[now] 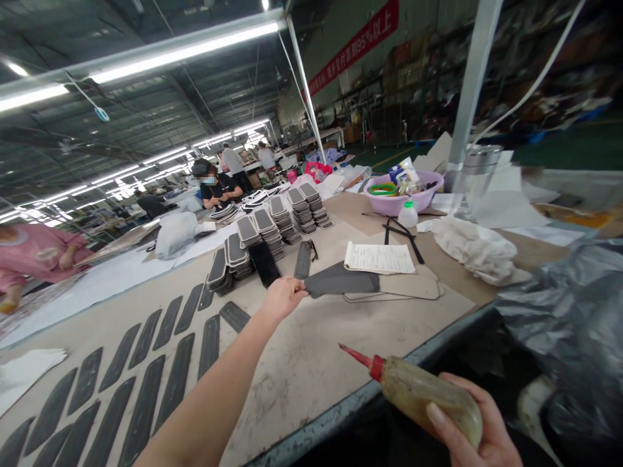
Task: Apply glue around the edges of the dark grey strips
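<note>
My left hand reaches across the table, its fingers pinched on the near end of a dark grey fabric piece. That piece partly covers a beige cut-out panel and runs beneath an open notepad. At the lower right, my right hand is wrapped round a squeeze bottle with a red nozzle, tilted so that its tip points up and left over the table edge. Rows of dark elongated strips lie flat on the left, some behind my left forearm.
Stacks of light-edged grey pieces stand beyond my left hand, beside a black phone. A purple basin, a small green-capped bottle and a white cloth sit at the back right. Grey plastic drapes on the right. Co-workers are farther off.
</note>
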`<state>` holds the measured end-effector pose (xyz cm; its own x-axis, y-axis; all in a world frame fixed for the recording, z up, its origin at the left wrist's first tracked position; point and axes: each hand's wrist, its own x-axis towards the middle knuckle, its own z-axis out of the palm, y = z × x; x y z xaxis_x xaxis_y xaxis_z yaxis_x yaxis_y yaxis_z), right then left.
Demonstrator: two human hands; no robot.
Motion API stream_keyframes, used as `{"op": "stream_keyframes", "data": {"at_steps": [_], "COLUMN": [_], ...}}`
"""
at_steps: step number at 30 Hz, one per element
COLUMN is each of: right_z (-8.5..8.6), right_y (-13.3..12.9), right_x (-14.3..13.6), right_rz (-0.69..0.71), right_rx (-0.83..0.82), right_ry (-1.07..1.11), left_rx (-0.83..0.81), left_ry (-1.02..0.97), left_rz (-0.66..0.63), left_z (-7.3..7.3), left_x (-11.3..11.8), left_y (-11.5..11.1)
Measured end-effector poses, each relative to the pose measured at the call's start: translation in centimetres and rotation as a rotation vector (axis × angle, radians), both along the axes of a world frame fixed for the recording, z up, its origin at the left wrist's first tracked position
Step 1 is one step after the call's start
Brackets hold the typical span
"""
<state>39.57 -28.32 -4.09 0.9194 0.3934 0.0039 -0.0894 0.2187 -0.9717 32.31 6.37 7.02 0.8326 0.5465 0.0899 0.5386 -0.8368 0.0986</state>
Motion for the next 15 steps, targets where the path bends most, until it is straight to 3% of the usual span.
{"op": "stream_keyframes", "data": {"at_steps": [3, 8, 11, 15], "right_z": [0.3, 0.7, 0.8, 0.5], "right_y": [0.1, 0.6, 1.2, 2.1], "right_x": [-0.2, -1.2, -2.0, -2.8], "right_rz": [0.015, 0.044, 0.088, 0.122], "right_rx": [0.018, -0.04, -0.104, -0.173], "right_ry": [-0.015, -0.072, -0.143, -0.274], "left_rx": [-0.062, -0.228, -0.181, -0.08], "left_ry": [0.046, 0.027, -0.168, -0.298], "left_rz": [0.058, 0.13, 0.13, 0.149], "left_z": [-0.5, -5.1, -7.2, -8.5], "left_x": [-5.3, -12.9, -15.8, -17.7], "left_y": [-3.8, -9.7, -11.0, -10.3]}}
